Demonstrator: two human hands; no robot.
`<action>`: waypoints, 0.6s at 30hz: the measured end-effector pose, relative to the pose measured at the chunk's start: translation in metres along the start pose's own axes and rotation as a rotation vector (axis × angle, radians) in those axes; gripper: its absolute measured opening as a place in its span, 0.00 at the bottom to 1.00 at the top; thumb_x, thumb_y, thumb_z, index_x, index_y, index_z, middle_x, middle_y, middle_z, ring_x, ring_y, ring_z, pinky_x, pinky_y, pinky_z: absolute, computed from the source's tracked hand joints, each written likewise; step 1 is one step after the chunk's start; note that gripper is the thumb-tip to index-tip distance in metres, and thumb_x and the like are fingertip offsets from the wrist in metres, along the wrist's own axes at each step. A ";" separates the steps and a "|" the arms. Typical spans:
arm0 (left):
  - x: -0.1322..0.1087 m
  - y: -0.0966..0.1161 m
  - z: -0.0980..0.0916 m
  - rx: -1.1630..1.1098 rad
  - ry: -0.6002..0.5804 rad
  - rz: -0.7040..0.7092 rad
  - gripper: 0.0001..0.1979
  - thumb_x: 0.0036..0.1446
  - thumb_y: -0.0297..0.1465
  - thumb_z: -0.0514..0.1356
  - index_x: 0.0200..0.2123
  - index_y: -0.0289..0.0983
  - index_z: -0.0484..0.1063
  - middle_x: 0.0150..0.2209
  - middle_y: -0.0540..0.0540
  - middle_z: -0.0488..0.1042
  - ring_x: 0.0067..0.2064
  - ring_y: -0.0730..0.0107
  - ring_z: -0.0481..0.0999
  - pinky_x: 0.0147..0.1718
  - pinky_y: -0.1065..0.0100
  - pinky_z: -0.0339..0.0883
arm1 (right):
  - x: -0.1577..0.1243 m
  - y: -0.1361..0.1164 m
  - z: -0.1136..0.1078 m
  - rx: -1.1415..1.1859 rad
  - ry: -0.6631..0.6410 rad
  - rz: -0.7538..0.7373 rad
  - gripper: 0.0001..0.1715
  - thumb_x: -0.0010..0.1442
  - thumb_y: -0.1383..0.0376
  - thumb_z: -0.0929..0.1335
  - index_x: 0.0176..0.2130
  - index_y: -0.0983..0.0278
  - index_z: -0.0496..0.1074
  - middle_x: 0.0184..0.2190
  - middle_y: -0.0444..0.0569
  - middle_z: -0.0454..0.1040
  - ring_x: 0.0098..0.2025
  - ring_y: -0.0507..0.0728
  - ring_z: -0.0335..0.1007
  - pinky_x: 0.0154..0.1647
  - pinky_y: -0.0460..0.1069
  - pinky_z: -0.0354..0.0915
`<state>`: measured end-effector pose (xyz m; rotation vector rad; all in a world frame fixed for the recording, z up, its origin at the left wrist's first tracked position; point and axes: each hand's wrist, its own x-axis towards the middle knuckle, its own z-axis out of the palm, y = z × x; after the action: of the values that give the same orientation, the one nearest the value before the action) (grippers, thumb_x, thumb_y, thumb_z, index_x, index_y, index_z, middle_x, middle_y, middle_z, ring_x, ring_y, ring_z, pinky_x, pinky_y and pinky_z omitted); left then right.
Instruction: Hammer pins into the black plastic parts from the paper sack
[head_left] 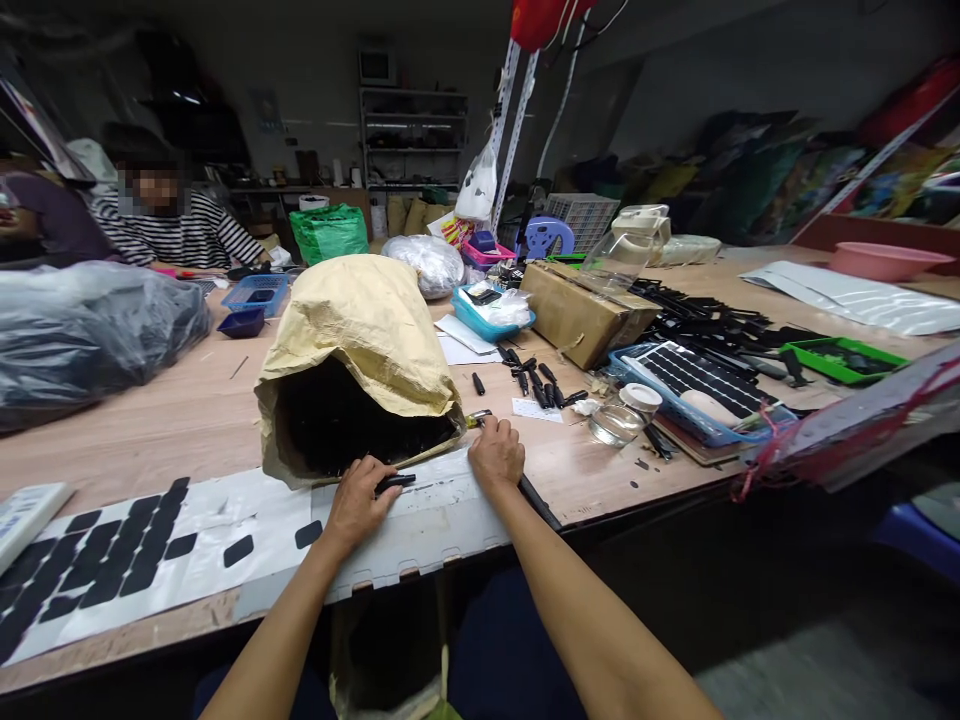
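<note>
Your left hand [360,503] pinches a black part [401,481]; right hand [497,456] curls by a yellow tool [476,418], can't tell if anything's gripped underneath.

Straight ahead of the left hand [361,505], the big paper bag [360,320] blocks the way, though its wide mouth leaves an opening to reach into. Between the hands the flat board [435,515] gives open passage, with only a short black tube [395,482] jutting in from the left fingers. Just beyond the right hand [497,455] lies a cutter [478,418]; farther ahead, black handles [544,385] clutter the way. Right of that hand, bare table [574,475] runs to a glass jar [619,423].
</note>
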<state>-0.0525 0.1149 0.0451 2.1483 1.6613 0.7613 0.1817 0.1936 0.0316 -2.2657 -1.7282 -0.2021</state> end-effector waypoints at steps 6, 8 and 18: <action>0.000 0.002 -0.002 -0.047 0.000 -0.028 0.10 0.57 0.35 0.61 0.42 0.42 0.77 0.38 0.46 0.74 0.41 0.62 0.70 0.43 0.61 0.64 | -0.001 0.000 -0.003 0.016 -0.007 0.000 0.14 0.62 0.67 0.62 0.48 0.65 0.67 0.44 0.56 0.68 0.46 0.61 0.65 0.39 0.51 0.59; -0.001 0.002 -0.003 -0.056 -0.007 -0.036 0.10 0.57 0.35 0.61 0.42 0.41 0.77 0.38 0.46 0.74 0.41 0.62 0.70 0.43 0.61 0.64 | -0.001 -0.001 -0.004 0.020 -0.007 -0.001 0.15 0.62 0.67 0.62 0.49 0.65 0.67 0.44 0.57 0.68 0.47 0.61 0.65 0.39 0.51 0.59; 0.000 -0.007 0.000 -0.091 -0.010 -0.044 0.10 0.56 0.35 0.62 0.41 0.42 0.78 0.37 0.46 0.74 0.42 0.61 0.71 0.43 0.60 0.64 | -0.001 0.000 0.000 0.021 0.013 -0.006 0.15 0.61 0.68 0.62 0.48 0.65 0.68 0.43 0.55 0.69 0.46 0.62 0.65 0.38 0.52 0.59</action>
<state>-0.0573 0.1171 0.0413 2.0441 1.6309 0.7968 0.1813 0.1930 0.0316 -2.2400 -1.7222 -0.1992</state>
